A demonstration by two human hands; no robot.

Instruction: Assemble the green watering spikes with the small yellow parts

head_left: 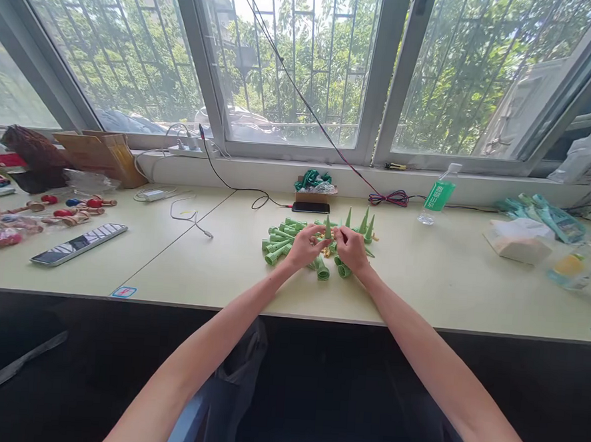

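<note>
My left hand [305, 246] is closed around a light green pointed cone [328, 228], its tip upward, above the middle of the pile. Close beside it, my right hand [352, 248] has its fingers pinched together near the cone; whatever lies between them is too small to make out. Hollow green cone pieces [280, 240] lie heaped to the left of my left hand, and one [323, 272] points its open end toward me. Several green cones [364, 222] stand upright behind my right hand. Small yellowish bits [326, 252] show between the hands.
Behind the pile lie a black phone [311, 208] and a small box [315, 197] with green packaging. A water bottle [438, 195] stands to the right, near tissues [519, 236]. Leftward are a patterned case [80, 244], a white cable [191, 218] and wooden toys [70, 215].
</note>
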